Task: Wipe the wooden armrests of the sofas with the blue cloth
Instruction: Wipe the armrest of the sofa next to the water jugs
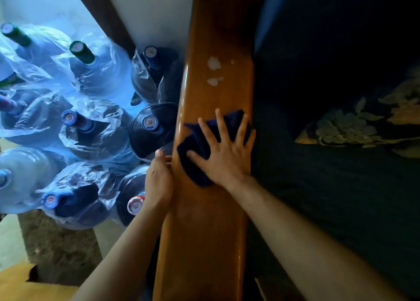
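A glossy wooden armrest (211, 221) runs from the bottom of the view up the middle. A dark blue cloth (195, 141) lies flat on its top. My right hand (225, 155) presses down on the cloth with fingers spread. My left hand (159, 178) grips the armrest's left edge, fingers curled around the side. Two pale worn patches (214, 69) mark the wood farther up, beyond the cloth.
Several large water jugs (95, 132) wrapped in clear plastic stand packed on the floor left of the armrest. The dark sofa seat (329, 187) with a floral cushion (363, 123) lies to the right. A white wall (154, 11) rises behind.
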Tool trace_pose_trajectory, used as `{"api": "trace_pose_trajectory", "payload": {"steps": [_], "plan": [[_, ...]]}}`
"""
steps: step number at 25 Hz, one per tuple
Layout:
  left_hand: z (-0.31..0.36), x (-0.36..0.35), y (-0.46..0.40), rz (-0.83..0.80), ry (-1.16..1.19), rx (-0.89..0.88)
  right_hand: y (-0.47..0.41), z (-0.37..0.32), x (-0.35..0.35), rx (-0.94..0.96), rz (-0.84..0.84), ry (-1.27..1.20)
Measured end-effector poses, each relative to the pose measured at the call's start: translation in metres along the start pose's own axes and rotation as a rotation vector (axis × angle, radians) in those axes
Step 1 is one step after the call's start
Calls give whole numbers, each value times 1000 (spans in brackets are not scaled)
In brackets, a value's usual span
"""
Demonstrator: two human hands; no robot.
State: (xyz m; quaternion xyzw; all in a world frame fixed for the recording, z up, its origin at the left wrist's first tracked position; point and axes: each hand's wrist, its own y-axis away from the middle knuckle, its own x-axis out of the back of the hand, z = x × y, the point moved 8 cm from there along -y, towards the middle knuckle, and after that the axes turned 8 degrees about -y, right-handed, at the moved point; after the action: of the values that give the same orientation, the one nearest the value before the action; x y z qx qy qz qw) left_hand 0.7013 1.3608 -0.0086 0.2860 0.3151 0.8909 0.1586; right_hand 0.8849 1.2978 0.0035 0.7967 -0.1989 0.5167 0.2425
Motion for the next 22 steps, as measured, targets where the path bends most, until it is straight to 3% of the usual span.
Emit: {"api": "trace_pose_trajectory", "payload": {"steps": [4,6,8,10,12,16,18,22], "plan": [[13,-7,8,83,-118,-25,-78,56,25,-255,32,-351],[17,-5,7,106,-135,-20,-55,75,21,-428,89,-640],[23,-6,5,115,-121,-22,7,76,8,-509,62,-758],[28,-8,1,118,-88,-14,69,52,2,-368,17,-521],[32,-9,-4,128,-48,0,79,19,-3,-101,-40,-158],[51,-7,-19,149,82,-57,-20,-40,-2,323,-141,81],[65,-11,-29,99,148,-92,-83,-56,3,359,-169,149],[88,-16,-51,35,164,-106,-196,-78,16,245,-157,221]]}}
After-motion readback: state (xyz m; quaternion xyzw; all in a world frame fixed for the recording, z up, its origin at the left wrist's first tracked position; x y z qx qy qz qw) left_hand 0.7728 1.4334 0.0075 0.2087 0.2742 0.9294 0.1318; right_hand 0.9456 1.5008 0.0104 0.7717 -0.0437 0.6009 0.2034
